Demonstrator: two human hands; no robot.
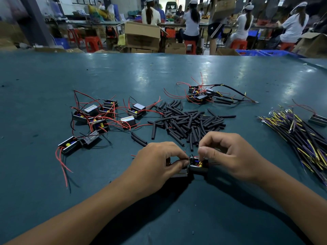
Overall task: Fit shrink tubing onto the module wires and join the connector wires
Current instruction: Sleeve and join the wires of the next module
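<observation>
A small black module (198, 165) with yellow and blue parts sits on the green table near the front, between my hands. My left hand (155, 163) pinches a thin wire at the module's left side, fingers curled. My right hand (228, 154) curls over its right side, with thumb and forefinger pinching at the wires on top. A heap of black shrink tubes (187, 121) lies just beyond my hands. Loose modules with red and black wires (99, 115) are spread at the left. A bundle of yellow and purple connector wires (300, 137) lies at the right.
Several joined modules with sleeved wires (203, 94) lie behind the tube heap. One more module (318, 120) sits at the far right edge. The green table (70, 76) stretches far back. Seated people, cardboard boxes and red stools fill the room behind it.
</observation>
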